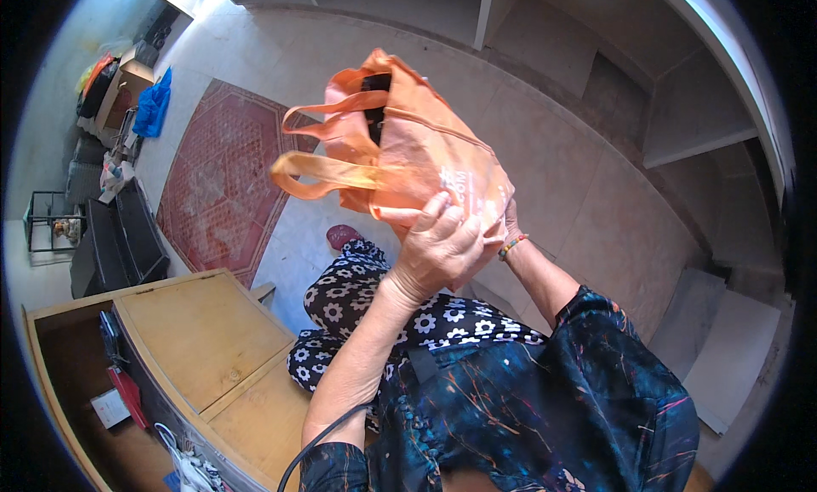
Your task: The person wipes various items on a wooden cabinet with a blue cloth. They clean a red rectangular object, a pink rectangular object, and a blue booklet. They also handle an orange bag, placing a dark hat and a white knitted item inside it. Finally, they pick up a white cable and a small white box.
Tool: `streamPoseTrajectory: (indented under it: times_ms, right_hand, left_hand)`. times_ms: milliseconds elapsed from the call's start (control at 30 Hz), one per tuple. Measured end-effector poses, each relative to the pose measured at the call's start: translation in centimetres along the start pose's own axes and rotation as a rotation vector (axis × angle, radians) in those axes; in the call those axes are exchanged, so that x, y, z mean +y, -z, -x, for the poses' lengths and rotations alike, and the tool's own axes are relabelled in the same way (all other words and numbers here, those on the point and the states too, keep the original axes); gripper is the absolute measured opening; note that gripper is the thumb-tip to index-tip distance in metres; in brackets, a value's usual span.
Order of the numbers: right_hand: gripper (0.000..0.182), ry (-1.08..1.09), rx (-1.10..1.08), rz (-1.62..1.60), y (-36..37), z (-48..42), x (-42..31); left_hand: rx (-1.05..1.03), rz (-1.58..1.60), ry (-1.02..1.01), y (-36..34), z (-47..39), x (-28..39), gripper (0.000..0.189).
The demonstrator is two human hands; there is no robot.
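Observation:
An orange fabric bag (434, 153) with two loop handles is held up before me, tilted so its mouth faces left. White writing marks its side. Something dark (375, 106) shows inside the mouth, too hidden to name. My left hand (440, 240) presses its fingers on the near side of the bag. Around the bag's lower right end, my right hand (512, 220) grips it, mostly hidden behind the fabric; a beaded bracelet circles that wrist. The handles (325, 173) hang free to the left, with neither hand on them.
A wooden cabinet (191, 339) with an open compartment stands at lower left, holding a red item (127, 396) and a small white box (110, 408). A worn red rug (220, 179) covers the floor. Black panels (121, 236) and a blue bag (153, 106) stand left; shelving (699, 138) runs along the right.

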State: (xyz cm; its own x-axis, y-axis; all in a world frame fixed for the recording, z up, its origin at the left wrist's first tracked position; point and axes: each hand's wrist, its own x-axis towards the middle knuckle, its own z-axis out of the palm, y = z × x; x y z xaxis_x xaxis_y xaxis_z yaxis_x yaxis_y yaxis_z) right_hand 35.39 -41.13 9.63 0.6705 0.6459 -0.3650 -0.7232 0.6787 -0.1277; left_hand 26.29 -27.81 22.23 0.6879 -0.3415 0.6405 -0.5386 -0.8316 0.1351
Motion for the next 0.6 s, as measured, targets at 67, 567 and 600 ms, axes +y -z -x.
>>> streamPoseTrajectory:
  times_ms: [67, 567, 600]
  right_hand:
    - [0.057, 0.060, -0.089, 0.080, -0.4, -0.1, -0.4]
    - [0.066, 0.264, 0.031, 0.100, -4.5, 0.9, -4.2]
    - [0.068, 0.292, 0.056, 0.106, -4.4, 0.4, -3.9]
  left_hand:
    - [-0.025, 0.012, 0.011, -0.1, -0.2, 0.0, 0.015]
    - [0.842, -0.507, 0.191, 17.2, -10.0, -12.1, 0.035]
    - [0.928, -0.417, 0.268, 14.2, -9.2, -11.4, 0.036]
